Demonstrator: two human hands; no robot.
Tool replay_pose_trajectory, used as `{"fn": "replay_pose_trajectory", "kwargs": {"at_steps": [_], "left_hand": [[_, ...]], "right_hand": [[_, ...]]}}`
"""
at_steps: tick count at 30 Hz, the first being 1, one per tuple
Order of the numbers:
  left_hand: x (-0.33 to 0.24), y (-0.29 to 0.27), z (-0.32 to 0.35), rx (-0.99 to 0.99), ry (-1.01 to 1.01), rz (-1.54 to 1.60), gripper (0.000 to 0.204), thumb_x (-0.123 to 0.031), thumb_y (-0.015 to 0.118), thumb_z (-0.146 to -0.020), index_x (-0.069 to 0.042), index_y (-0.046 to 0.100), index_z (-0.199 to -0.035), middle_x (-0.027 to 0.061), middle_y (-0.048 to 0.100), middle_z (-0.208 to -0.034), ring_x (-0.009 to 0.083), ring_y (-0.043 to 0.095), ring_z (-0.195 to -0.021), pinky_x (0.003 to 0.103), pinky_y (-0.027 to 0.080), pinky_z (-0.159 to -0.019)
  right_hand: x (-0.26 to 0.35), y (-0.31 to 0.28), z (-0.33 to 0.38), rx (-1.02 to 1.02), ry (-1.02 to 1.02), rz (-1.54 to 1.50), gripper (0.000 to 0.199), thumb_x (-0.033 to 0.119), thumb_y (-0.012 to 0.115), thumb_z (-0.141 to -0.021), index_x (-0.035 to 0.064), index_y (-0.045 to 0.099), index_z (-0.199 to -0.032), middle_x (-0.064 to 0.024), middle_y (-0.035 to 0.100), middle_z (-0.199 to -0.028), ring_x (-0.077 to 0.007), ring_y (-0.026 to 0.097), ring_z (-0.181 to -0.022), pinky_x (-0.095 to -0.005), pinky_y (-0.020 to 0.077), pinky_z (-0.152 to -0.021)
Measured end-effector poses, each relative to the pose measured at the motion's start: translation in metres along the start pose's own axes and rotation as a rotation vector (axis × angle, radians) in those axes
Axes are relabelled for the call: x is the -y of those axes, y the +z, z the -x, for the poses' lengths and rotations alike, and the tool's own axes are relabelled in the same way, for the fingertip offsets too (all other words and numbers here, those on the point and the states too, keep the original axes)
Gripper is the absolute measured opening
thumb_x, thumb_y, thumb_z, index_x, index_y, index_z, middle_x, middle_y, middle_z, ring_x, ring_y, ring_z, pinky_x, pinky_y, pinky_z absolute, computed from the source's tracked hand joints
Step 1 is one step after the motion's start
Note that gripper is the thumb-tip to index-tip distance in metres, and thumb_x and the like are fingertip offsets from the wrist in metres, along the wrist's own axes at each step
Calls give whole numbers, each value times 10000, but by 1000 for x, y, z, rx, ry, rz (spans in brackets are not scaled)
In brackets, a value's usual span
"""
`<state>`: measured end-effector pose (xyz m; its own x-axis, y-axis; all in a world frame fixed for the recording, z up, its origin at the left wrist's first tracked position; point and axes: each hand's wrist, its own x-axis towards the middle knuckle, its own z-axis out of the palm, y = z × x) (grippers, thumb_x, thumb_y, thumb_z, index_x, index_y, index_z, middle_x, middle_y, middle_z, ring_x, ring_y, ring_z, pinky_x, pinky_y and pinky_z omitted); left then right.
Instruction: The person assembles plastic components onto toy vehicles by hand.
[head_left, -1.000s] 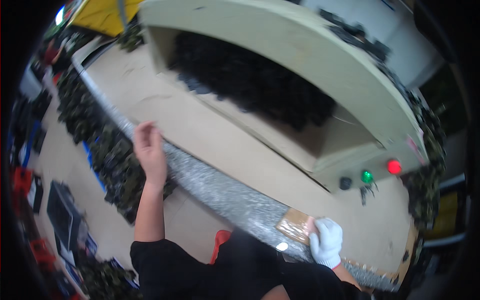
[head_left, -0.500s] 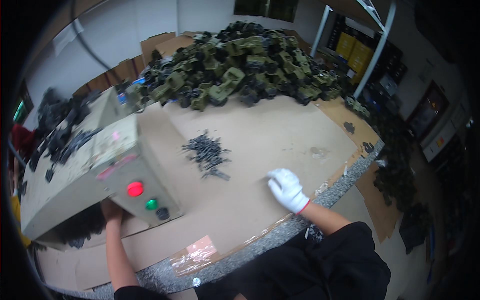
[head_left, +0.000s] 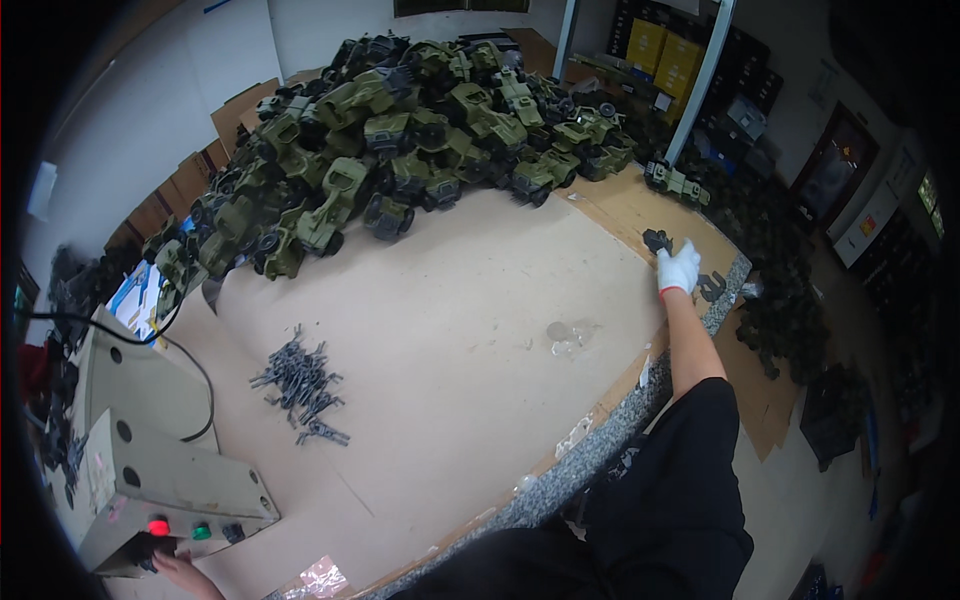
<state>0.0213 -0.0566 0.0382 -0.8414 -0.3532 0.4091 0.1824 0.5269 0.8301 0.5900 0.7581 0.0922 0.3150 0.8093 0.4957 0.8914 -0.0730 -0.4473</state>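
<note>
My bare left hand (head_left: 178, 572) is low at the left, at the dark opening of a beige metal machine (head_left: 165, 487). Its fingers close against something dark at the opening, which I cannot make out. At the far right of the table, my right hand (head_left: 678, 268) wears a white glove. Thumb and fingers are apart, at the near edge of a black plastic part (head_left: 656, 240) lying on brown cardboard (head_left: 620, 212). A second black plastic part (head_left: 712, 287) lies just right of the wrist. Thin dark grey plastic pieces (head_left: 300, 380) form a small heap left of the middle.
Green toy trucks (head_left: 400, 130) are piled high along the back. The machine's front carries a lit red button (head_left: 158, 525) and a green button (head_left: 201, 531). A black cable (head_left: 205, 375) loops behind it. The speckled stone table edge (head_left: 590, 455) runs along my side.
My right hand has reached away and to the right, from the near table edge to the black part. My left arm stays at the machine opening. The whole view has swung to the right.
</note>
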Motion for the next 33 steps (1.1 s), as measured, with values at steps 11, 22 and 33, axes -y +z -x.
{"fn": "replay_pose_trajectory", "kwargs": {"at_steps": [11,22,33], "left_hand": [[52,-121,66,-193,381,-702,366,-186,359,-940,134,441,-1096,272,579,-910,297,604,-785,376,521,-654],[38,-95,76,-121,365,-562,359,-181,358,-941,126,443,-1106,269,575,-928,295,602,-801,375,518,-666],[19,-68,124,-3,304,-454,352,-176,358,-943,118,445,-1115,265,572,-945,293,599,-816,374,514,-679]], "right_hand": [[35,59,-42,375,-37,38,885,549,644,-671,51,326,-1331,-221,458,-1240,-355,492,-1102,-387,379,-950],[-38,23,-93,288,430,-1546,323,357,619,-797,95,558,-976,-16,571,-820,-128,527,-698,-293,423,-610],[-154,-7,-135,107,355,-554,731,487,674,-699,-46,505,-1170,-143,586,-1042,-203,548,-911,-306,426,-788]]}}
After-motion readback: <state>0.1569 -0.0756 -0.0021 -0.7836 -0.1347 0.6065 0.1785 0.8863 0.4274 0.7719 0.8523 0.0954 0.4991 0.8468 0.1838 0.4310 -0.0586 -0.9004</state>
